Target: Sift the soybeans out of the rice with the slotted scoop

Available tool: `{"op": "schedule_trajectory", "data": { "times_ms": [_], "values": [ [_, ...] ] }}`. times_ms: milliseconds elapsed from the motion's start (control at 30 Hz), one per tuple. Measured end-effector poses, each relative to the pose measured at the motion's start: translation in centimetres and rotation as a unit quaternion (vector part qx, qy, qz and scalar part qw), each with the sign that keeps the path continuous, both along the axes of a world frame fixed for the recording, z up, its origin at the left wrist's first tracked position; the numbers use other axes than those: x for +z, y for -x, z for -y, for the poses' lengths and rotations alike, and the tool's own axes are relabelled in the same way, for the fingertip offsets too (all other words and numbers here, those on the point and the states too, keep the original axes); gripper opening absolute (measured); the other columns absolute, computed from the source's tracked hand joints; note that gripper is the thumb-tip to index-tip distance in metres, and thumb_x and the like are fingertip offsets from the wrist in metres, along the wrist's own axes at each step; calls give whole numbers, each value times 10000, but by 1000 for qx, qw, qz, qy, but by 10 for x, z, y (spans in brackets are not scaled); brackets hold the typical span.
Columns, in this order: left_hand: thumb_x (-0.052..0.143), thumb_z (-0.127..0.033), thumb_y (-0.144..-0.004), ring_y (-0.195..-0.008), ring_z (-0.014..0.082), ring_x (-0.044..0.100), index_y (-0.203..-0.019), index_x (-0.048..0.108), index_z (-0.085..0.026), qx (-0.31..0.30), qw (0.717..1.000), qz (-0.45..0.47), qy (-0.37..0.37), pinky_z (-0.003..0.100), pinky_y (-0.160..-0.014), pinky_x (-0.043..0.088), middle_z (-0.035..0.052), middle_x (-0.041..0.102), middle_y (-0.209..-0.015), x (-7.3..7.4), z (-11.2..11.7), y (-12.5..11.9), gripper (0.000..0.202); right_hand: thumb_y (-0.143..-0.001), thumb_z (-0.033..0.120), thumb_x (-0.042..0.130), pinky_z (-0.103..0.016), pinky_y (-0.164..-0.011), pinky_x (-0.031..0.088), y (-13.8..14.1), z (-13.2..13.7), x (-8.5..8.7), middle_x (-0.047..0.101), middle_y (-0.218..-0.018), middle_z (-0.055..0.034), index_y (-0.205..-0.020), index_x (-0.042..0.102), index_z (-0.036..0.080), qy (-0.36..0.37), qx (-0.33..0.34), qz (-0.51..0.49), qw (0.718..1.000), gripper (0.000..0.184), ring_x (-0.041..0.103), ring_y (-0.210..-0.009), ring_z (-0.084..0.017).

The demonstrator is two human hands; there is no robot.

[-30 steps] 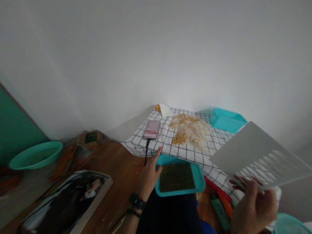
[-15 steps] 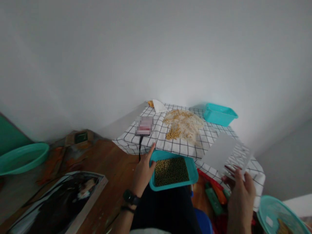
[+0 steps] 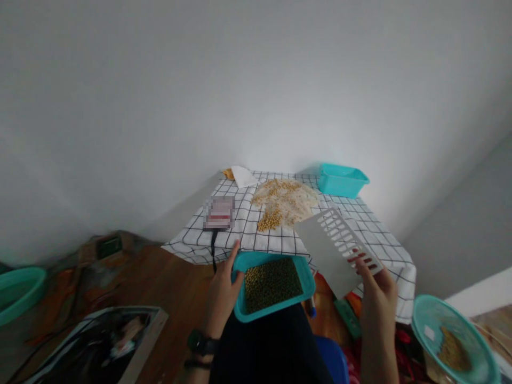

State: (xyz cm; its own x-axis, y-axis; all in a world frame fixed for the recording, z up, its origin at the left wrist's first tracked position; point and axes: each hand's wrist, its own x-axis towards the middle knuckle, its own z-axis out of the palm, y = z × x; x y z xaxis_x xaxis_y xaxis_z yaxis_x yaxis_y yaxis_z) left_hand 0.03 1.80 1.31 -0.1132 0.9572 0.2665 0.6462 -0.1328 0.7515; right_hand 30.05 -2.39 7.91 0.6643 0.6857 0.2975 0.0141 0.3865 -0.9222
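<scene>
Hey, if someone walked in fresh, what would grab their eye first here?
Likely the turquoise tray of beans in front of the person, with the left hand at its left rim. Next, the pale slotted sheet held by the right hand. Then the turquoise tub at the checked cloth's far right.
</scene>
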Motion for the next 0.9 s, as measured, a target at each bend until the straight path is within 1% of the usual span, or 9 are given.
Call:
{"op": "schedule_trajectory", "data": {
  "times_ms": [67, 167, 300, 400, 500, 600, 700, 800, 900],
  "values": [
    [446, -196, -903, -1136, 222, 607, -1535, 251, -285, -2, 1000, -4, -3, 389, -1004, 454, 96, 583, -1349, 1, 0, 0, 667, -713, 423, 764, -295, -724, 472, 4, 0, 1, 737, -886, -67, -740, 694, 176, -9, -7, -2, 1000, 259, 654, -887, -227],
    [443, -187, -897, -1087, 209, 625, -1529, 267, -296, 6, 1000, -11, 0, 372, -984, 466, 86, 603, -1306, 3, 1, 0, 665, -748, 441, 734, -283, -687, 463, 11, -3, 5, 741, -870, -55, -801, 711, 183, 7, 5, 6, 1000, 265, 654, -819, -207],
    [452, -170, -883, -992, 200, 652, -1529, 270, -294, 15, 999, -23, 15, 346, -925, 490, 69, 659, -1163, 7, 2, -1, 682, -782, 468, 694, -288, -674, 464, 18, -19, 11, 748, -872, -63, -869, 729, 177, 6, -4, 52, 999, 306, 657, -793, -211],
    [461, -166, -877, -1019, 201, 645, -1536, 246, -292, 20, 1000, -14, 17, 343, -928, 486, 77, 639, -1237, 9, 2, -6, 705, -784, 487, 679, -298, -666, 464, 23, -35, 14, 748, -858, -62, -903, 730, 177, 7, 5, 68, 998, 336, 653, -759, -211],
    [470, -181, -879, -1129, 207, 605, -1532, 259, -277, 26, 1000, 10, 8, 348, -974, 461, 85, 573, -1372, 12, 1, -11, 693, -798, 491, 654, -301, -660, 463, 29, -46, 14, 751, -854, -69, -906, 730, 174, 13, 18, 80, 997, 344, 656, -755, -218],
    [471, -183, -880, -1178, 200, 578, -1519, 299, -268, 27, 999, 17, -2, 332, -997, 443, 73, 603, -1332, 14, 2, -12, 667, -808, 481, 636, -307, -667, 469, 35, -51, 14, 752, -852, -78, -891, 728, 166, 12, 3, 82, 997, 338, 663, -777, -230],
    [461, -186, -887, -1126, 206, 602, -1519, 297, -289, 28, 999, 12, 11, 340, -975, 454, 69, 635, -1263, 15, 3, -11, 661, -803, 479, 638, -307, -679, 473, 36, -53, 14, 751, -853, -77, -890, 727, 166, 7, -12, 68, 998, 337, 661, -789, -228],
    [441, -174, -889, -1155, 223, 590, -1523, 284, -299, 31, 999, 11, 15, 367, -985, 447, 84, 604, -1313, 14, 4, -9, 664, -802, 487, 634, -296, -650, 464, 35, -57, 14, 746, -824, -73, -886, 729, 163, 12, -13, 78, 997, 348, 648, -748, -215],
    [428, -157, -887, -1195, 218, 572, -1523, 286, -288, 22, 1000, 13, 10, 371, -1013, 430, 91, 588, -1341, 11, 3, -7, 664, -789, 510, 643, -283, -602, 445, 32, -64, 12, 732, -767, -61, -861, 733, 159, 20, 16, 91, 996, 370, 618, -682, -197]
  ]
}}
